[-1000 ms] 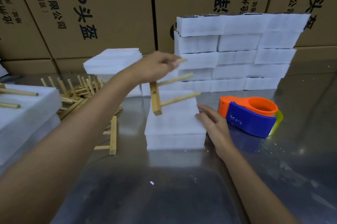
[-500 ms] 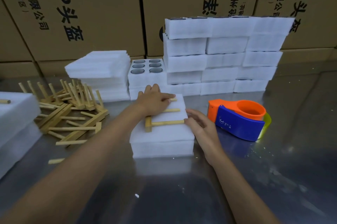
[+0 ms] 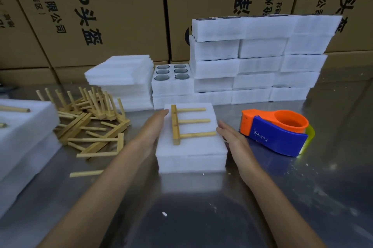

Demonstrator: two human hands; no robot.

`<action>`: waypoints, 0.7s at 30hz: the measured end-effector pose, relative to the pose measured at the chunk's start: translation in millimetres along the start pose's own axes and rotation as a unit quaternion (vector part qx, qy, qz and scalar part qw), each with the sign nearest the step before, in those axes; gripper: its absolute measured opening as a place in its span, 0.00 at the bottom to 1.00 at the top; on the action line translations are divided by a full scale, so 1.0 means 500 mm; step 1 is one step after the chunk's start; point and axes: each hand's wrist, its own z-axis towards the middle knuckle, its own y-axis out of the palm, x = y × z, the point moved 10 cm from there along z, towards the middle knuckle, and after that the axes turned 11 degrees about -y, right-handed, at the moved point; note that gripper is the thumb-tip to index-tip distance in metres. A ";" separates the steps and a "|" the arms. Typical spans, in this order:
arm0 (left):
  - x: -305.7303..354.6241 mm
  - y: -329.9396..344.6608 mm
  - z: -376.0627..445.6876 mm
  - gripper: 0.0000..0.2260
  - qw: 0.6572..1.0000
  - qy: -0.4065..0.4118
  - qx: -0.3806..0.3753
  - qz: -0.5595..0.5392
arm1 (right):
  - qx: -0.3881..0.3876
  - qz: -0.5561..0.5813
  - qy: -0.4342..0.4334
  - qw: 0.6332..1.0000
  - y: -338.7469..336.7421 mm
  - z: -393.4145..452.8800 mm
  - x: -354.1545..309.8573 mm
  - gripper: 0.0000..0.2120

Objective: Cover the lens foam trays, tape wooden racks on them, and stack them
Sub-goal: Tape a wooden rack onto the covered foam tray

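Covered foam tray (image 3: pixel 191 154) at centre on the steel table (image 3: pixel 201 217), wooden rack (image 3: pixel 182 124) lying flat on top. Left hand (image 3: pixel 154 126) at 9 o'clock, fingers straight against the tray's side. Right hand (image 3: pixel 232 136) at 3 o'clock, fingers straight, touching its edge. Tape dispenser (image 3: pixel 278 134) further toward 3 o'clock. Loose racks (image 3: pixel 90 120) at 9 o'clock.
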 end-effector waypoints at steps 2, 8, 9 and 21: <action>-0.037 0.011 -0.023 0.14 0.997 -0.016 -0.036 -0.064 | -0.033 -0.008 -0.006 0.999 0.016 -0.004 -0.002 0.18; -0.047 0.037 -0.048 0.14 0.986 0.022 -0.097 -0.131 | -0.044 -0.006 -0.015 0.999 0.020 -0.015 0.003 0.19; -0.049 0.038 -0.050 0.14 0.987 0.025 -0.101 -0.126 | -0.049 0.007 -0.017 0.999 0.024 -0.019 -0.002 0.19; -0.021 -0.007 -0.049 0.10 0.999 0.004 -0.001 -0.052 | 0.287 -0.604 -0.260 0.696 -0.202 -0.032 -0.234 0.14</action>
